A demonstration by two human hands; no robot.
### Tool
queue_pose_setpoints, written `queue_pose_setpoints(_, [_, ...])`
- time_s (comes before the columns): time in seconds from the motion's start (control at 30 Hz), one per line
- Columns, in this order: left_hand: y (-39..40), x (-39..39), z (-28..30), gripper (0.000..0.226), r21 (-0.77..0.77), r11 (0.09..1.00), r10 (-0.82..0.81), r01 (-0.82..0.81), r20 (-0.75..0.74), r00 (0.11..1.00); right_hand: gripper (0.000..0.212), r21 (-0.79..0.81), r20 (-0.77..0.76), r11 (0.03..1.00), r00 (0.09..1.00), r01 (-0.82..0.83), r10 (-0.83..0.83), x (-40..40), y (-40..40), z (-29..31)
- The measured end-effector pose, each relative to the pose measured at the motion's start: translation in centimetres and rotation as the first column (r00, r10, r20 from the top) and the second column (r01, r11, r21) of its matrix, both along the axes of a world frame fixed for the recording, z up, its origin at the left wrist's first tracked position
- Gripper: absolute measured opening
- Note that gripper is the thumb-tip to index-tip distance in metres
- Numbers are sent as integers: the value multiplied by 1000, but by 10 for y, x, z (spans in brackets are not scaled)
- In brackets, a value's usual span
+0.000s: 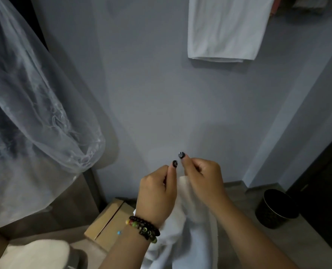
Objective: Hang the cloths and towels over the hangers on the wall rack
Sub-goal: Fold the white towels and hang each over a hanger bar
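Both hands were raised in front of the wall, close together, and a white towel (182, 220) hung down between and below them. The left hand (157, 195), with a beaded bracelet (143, 228) at the wrist, had its fingers curled and its thumb and forefinger closed at the towel's upper edge. The right hand (202, 175) did likewise just beside it, thumb and forefinger pressed together near the same edge. The pinch points themselves were partly hidden by the fingers, so exactly how much cloth each held could not be told.

The towel's long axis ran straight down from the hands toward the person's body, its lower part bunched and running out of the frame at the bottom.

The relation that mattered was upward and to the right. A hung white towel (225, 30) already lay folded against the wall well above the hands and off to their right side, and the rack it hung from sat beyond the top edge of the view, unseen. The right hand was the nearer of the two to that place. Judging from this, the held towel probably needed its top edge spread apart sideways and then lifted high and rightward.

Down low stood a cardboard box (106, 220) to the left and a dark bin (275, 208) to the right, on the floor. A sheer net curtain (35, 113) hung at the left.
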State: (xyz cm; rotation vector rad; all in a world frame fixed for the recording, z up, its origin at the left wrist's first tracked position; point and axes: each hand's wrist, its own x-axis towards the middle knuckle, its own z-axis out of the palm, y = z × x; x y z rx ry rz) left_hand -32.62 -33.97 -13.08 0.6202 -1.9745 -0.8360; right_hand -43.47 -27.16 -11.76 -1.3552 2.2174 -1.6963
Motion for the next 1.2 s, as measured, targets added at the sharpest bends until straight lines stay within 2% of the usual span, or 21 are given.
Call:
queue_pose_setpoints(0.07, [-3, 0, -2, 50, 57, 998, 30, -29, -8, 1000, 60, 111, -20, 991, 997, -75, 77, -5, 2, -16])
queue_pose_setpoints(0.13, [-9, 4, -2, 52, 90, 994, 65, -65, 4, 998, 57, 169, 18, 982, 996, -89, 87, -11, 5, -31])
queue_pose_setpoints(0.23, [-24, 18, -7, 53, 174, 971, 161, -164, 30, 987, 60, 183, 109, 983, 994, 1, -21, -32, 16, -55])
queue_pose_setpoints(0.33, [-39, 30, -17, 54, 263, 933, 239, -247, 63, 969, 58, 205, 91, 976, 992, 71, -91, -49, 24, -69])
queue_pose_setpoints(0.43, [-42, 34, -18, 52, 261, 915, 294, -307, 88, 952, 58, 180, 12, 977, 993, 112, -116, -45, 18, -55])
queue_pose_setpoints(0.53, [-39, 34, -8, 30, 157, 932, 323, -326, 46, 945, 60, 78, -43, 985, 987, 156, -153, -32, 11, -28])
queue_pose_setpoints(0.57, [-36, 32, -3, 24, 128, 945, 300, -300, 24, 954, 61, 47, -64, 986, 985, 160, -157, -27, 8, -20])
queue_pose_setpoints(0.63, [-25, 24, 2, 28, 118, 979, 172, -169, -18, 985, 63, 11, -83, 989, 986, 146, -145, -14, 3, -5])
queue_pose_setpoints(0.7, [-6, 12, 0, 29, 147, 989, 1, 5, -40, 999, 64, -13, -58, 994, 992, 111, -111, -1, -4, 6])
queue_pose_setpoints(0.77, [9, 2, -5, 30, 169, 981, -85, 96, -68, 994, 61, -32, -24, 997, 997, 72, -73, 8, -10, 12])
queue_pose_setpoints(0.97, [7, -4, -19, 35, 293, 944, -125, 152, -110, 986, 61, 31, 62, 995, 993, 99, -101, 2, -5, 5])
queue_pose_setpoints(1.07, [16, -7, -19, 19, 353, 902, -206, 248, -153, 967, 62, 45, 68, 994, 993, 98, -100, 0, 0, 0])
queue_pose_setpoints(1.2, [23, -12, -21, 25, 301, 905, -265, 300, -152, 952, 63, 37, 106, 996, 990, 86, -90, 1, 3, -5])
